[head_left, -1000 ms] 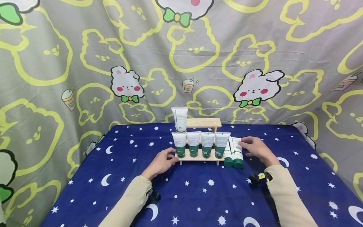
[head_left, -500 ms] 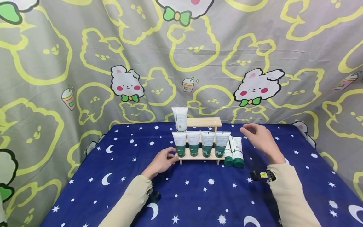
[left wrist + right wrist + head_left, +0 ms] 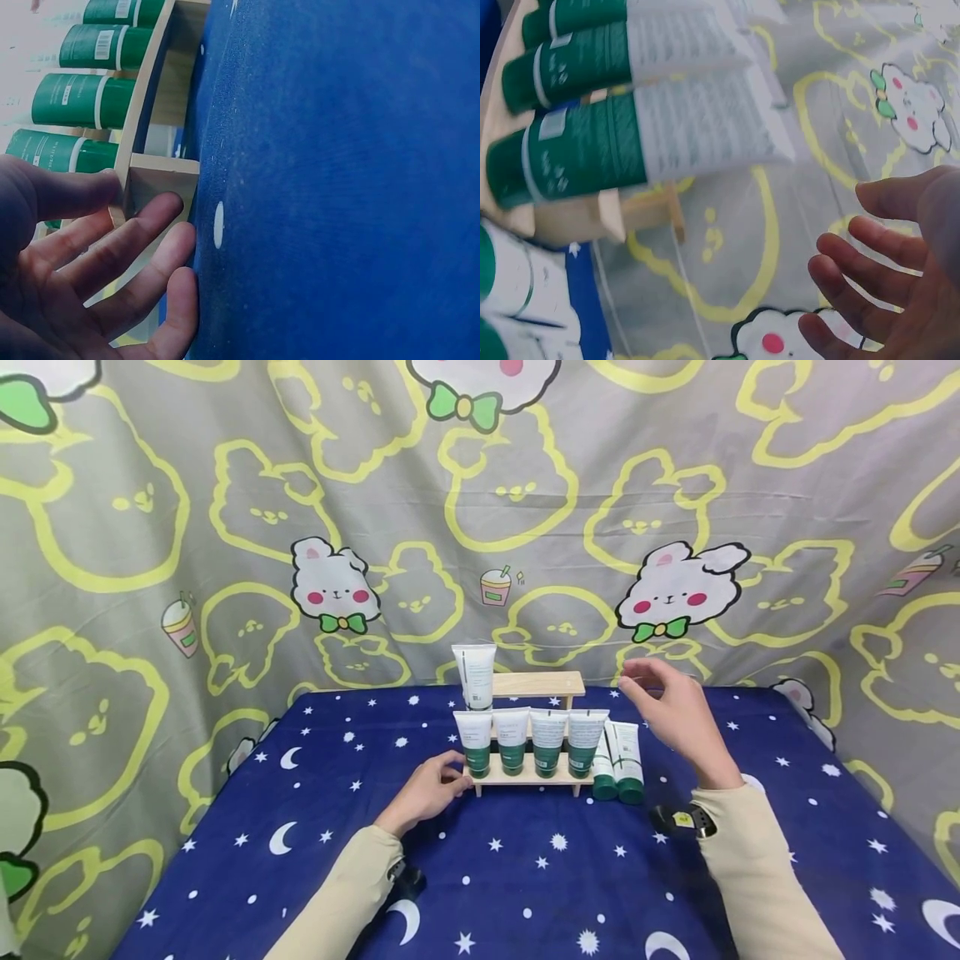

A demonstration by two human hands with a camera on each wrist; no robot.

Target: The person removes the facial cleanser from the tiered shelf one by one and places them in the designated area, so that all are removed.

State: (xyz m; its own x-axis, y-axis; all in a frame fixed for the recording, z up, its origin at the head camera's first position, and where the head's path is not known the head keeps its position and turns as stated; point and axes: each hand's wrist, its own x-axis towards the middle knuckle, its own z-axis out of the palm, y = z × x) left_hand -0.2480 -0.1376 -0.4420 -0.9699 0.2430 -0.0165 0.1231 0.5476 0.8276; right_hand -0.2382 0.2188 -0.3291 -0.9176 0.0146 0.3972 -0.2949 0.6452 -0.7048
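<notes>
A stepped wooden display rack point(image 3: 529, 774) carries a front row of several white-and-green squeeze tubes point(image 3: 547, 743), caps down. One taller white squeeze tube point(image 3: 476, 678) stands at the left on a higher step. My left hand point(image 3: 426, 791) pinches the left end of the lower step; in the left wrist view its thumb point(image 3: 79, 196) lies on the board's edge, with the other fingers loosely bent beside the leg. My right hand point(image 3: 673, 714) hovers to the right of the rack with fingers loosely bent and nothing between them. Two more squeeze tubes point(image 3: 627, 760) lean together at the rack's right end.
A dark blue cloth point(image 3: 540, 893) with white moons and stars covers the table. Behind it hangs a grey curtain point(image 3: 420, 485) with yellow cartoon outlines. The top step point(image 3: 540, 683) of the rack shows bare wood right of the tall tube.
My right hand has let go of the leaning tubes at the right end and risen, drifting slightly left at the last. The left hand and the rack stay where they were.
</notes>
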